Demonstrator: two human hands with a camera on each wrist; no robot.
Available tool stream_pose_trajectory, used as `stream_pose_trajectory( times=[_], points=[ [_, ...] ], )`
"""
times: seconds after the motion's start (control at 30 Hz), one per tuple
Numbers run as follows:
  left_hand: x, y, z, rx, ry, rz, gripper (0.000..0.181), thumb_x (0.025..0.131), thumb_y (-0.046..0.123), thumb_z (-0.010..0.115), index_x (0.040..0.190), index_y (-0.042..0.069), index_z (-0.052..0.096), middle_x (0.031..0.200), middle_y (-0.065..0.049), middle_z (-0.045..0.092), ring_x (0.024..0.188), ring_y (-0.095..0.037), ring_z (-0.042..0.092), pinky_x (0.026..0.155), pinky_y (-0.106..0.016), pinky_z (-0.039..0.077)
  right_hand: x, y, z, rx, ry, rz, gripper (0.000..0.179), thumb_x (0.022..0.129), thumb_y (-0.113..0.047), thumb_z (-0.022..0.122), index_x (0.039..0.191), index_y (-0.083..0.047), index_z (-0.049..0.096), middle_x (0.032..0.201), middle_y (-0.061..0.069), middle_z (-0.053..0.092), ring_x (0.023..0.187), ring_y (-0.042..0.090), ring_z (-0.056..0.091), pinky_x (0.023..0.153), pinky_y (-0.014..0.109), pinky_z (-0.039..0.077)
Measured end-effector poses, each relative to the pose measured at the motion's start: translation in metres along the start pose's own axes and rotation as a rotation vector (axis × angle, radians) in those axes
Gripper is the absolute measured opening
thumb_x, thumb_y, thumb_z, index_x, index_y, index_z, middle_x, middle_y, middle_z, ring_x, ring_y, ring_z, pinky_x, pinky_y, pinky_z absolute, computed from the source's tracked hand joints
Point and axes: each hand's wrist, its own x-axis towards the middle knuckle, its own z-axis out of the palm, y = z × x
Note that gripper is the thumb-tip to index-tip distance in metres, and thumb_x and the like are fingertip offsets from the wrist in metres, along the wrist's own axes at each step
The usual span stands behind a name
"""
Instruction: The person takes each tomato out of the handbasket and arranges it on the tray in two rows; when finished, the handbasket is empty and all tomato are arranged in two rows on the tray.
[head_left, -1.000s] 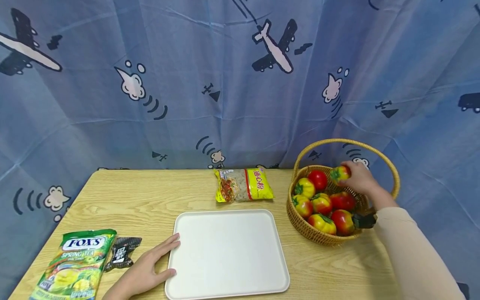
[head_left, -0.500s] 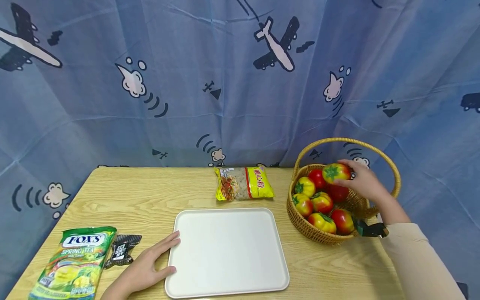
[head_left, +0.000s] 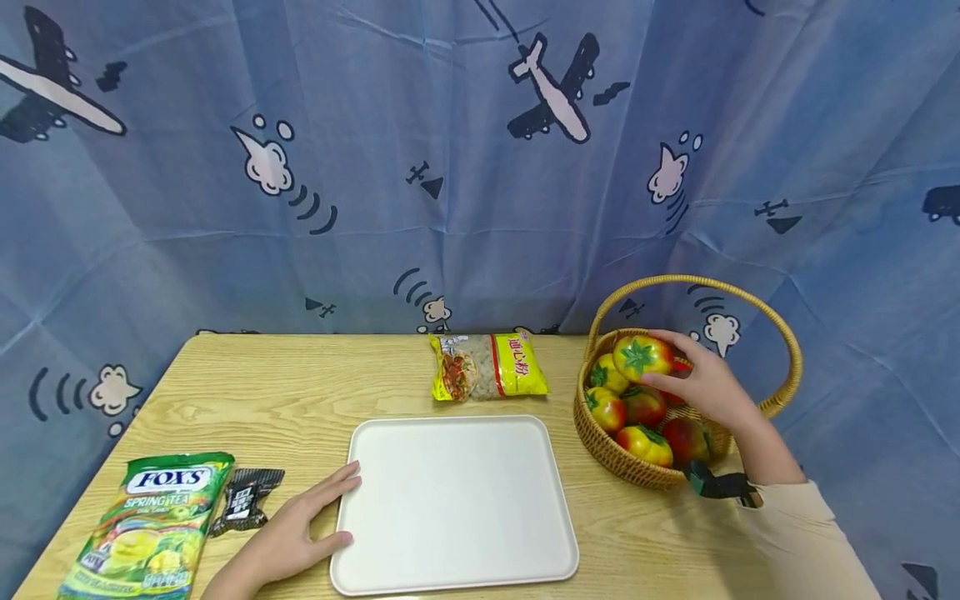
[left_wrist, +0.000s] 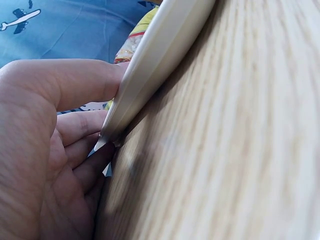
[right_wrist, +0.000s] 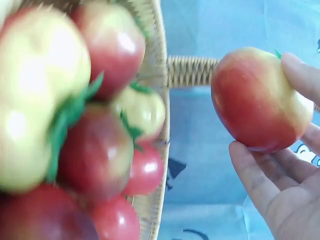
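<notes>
My right hand [head_left: 708, 385] grips a red-and-yellow fruit [head_left: 643, 358] with a green, star-shaped leafy top. In the right wrist view, thumb and fingers curl round this fruit [right_wrist: 260, 100], apart from the others. It is held above the wicker basket [head_left: 637, 473], under the arched handle. Several similar red-and-yellow fruits [head_left: 645, 447] lie inside; the hand and forearm hide some. With fairly straight fingers, my left hand [head_left: 288, 537] touches the left edge of a white rectangular tray [head_left: 453, 504]. The left wrist view shows its fingertips against the tray's outer side [left_wrist: 160, 55].
A yellow bag of pasta [head_left: 487, 367] lies behind the tray. On the left are a green Fox's candy bag [head_left: 146, 529] and a small black packet [head_left: 245, 502]. Behind the wooden table [head_left: 277, 392] hangs a blue patterned curtain [head_left: 360, 275].
My right hand has moved left with the fruit, from the basket's far right side to above its left-hand fruits. The left hand and tray stay in place.
</notes>
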Motion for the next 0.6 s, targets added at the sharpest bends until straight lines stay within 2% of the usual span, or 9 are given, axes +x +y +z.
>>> stream_pose_trajectory(
  times=[0.17,0.27,0.37,0.47,0.6],
  points=[
    [0.0,0.0,0.0,0.0,-0.012,-0.008,0.063,0.085,0.047,0.066,0.139,0.019,0.05,0.15,0.003,0.039,0.133,-0.028,0.043,0.097,-0.049,0.046,-0.003,-0.007,0.015,0.076,0.036,-0.063,0.066,0.088,-0.032,0.067,0.144,-0.012,0.039,0.135,0.015,0.046,0.104,0.02,0.056,0.077,0.017,0.049],
    [0.0,0.0,0.0,-0.008,-0.019,-0.014,0.063,0.085,0.047,0.065,0.139,0.019,0.049,0.151,0.003,0.039,0.133,-0.028,0.042,0.098,-0.049,0.046,-0.004,-0.013,0.022,0.162,0.027,-0.073,0.065,0.089,-0.026,0.067,0.144,-0.01,0.038,0.136,0.016,0.044,0.098,0.005,0.055,0.075,0.012,0.049],
    [0.001,0.0,0.0,-0.015,-0.023,-0.016,0.063,0.085,0.047,0.065,0.139,0.019,0.049,0.151,0.003,0.038,0.133,-0.028,0.042,0.098,-0.048,0.046,-0.006,-0.02,0.03,0.214,0.017,-0.069,0.065,0.089,-0.025,0.067,0.144,-0.01,0.037,0.135,0.017,0.045,0.095,-0.003,0.054,0.076,0.013,0.051],
    [0.001,-0.001,-0.001,-0.014,-0.03,-0.017,0.063,0.086,0.048,0.064,0.14,0.02,0.048,0.151,0.003,0.038,0.133,-0.029,0.041,0.097,-0.048,0.046,-0.005,-0.025,0.04,0.228,0.021,-0.075,0.064,0.087,-0.024,0.069,0.143,-0.011,0.04,0.134,0.016,0.046,0.097,0.0,0.055,0.077,0.011,0.05],
    [0.001,-0.002,0.0,-0.012,-0.033,-0.018,0.063,0.086,0.049,0.063,0.14,0.021,0.048,0.151,0.004,0.038,0.134,-0.028,0.041,0.097,-0.049,0.046,-0.004,-0.032,0.056,0.257,0.023,-0.105,0.063,0.086,-0.021,0.07,0.141,-0.009,0.041,0.131,0.016,0.048,0.1,0.016,0.057,0.079,0.011,0.05]
  ],
)
